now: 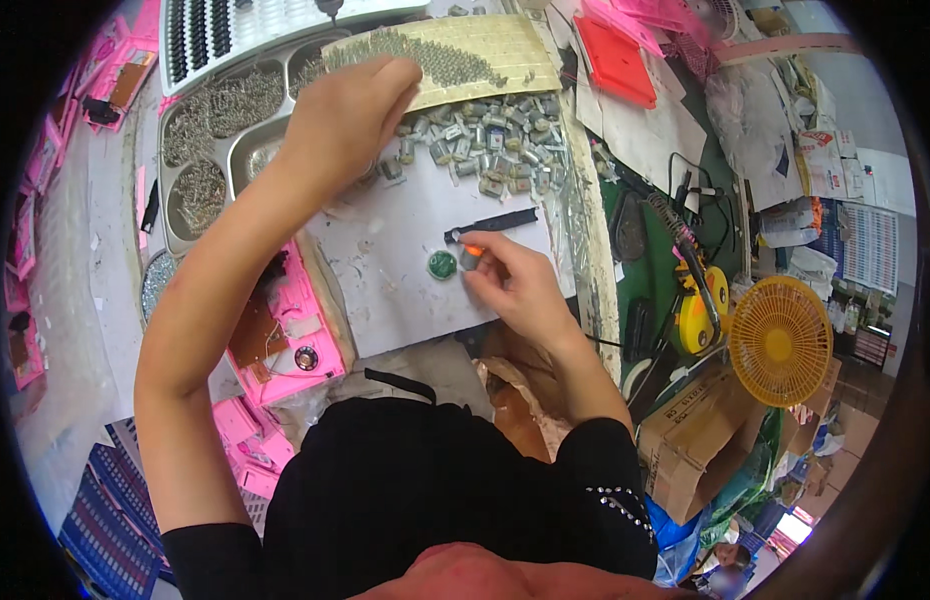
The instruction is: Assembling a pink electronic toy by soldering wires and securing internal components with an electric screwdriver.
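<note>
Near the middle of the white work surface, my right hand pinches a small motor with an orange end between thumb and fingers. Just left of it lies a round green disc. A black strip lies a little beyond those fingers. My left hand reaches out to a cream board covered with rows of tiny metal parts. Its fingers are curled closed at the board's near left edge; their tips are hidden. Many loose small silver motors are heaped below the board.
A metal tray with compartments of small metal pieces stands left. Pink plastic housings lie nearer me. On the right are a red plastic piece, a coiled cable, a yellow fan and a cardboard box.
</note>
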Available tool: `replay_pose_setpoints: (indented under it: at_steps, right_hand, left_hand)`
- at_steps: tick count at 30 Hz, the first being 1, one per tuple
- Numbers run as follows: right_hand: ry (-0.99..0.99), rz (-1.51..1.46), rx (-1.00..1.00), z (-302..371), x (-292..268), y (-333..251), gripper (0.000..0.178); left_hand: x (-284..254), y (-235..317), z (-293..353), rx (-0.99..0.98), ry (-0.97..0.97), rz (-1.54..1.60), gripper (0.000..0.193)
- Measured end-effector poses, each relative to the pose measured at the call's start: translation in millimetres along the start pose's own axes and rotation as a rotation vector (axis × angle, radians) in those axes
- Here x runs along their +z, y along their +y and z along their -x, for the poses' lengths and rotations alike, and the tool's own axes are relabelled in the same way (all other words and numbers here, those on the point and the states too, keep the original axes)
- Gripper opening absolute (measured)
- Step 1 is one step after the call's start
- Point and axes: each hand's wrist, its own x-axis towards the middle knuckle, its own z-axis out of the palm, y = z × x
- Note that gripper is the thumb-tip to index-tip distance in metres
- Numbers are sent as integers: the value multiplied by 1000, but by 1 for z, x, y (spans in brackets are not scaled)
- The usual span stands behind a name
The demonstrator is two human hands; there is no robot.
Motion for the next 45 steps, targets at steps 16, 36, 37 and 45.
replay_pose_setpoints:
  at_steps: [16,36,37,45]
  right_hand:
    - [156,397,-11,-8,36,0,39]
    - [-413,-1030,247,18,93,-46,49]
    - [-420,-1013,254,16,94,-49,48]
    - [-411,-723,186,15,92,-49,46]
  left_hand:
    - [-109,102,169,-419,-122,570,17]
    - [-89,118,204,-809,-87,991,38]
    - [-91,118,205,-822,-105,999,38]
    - [-85,118,210,-783,10,1016,36]
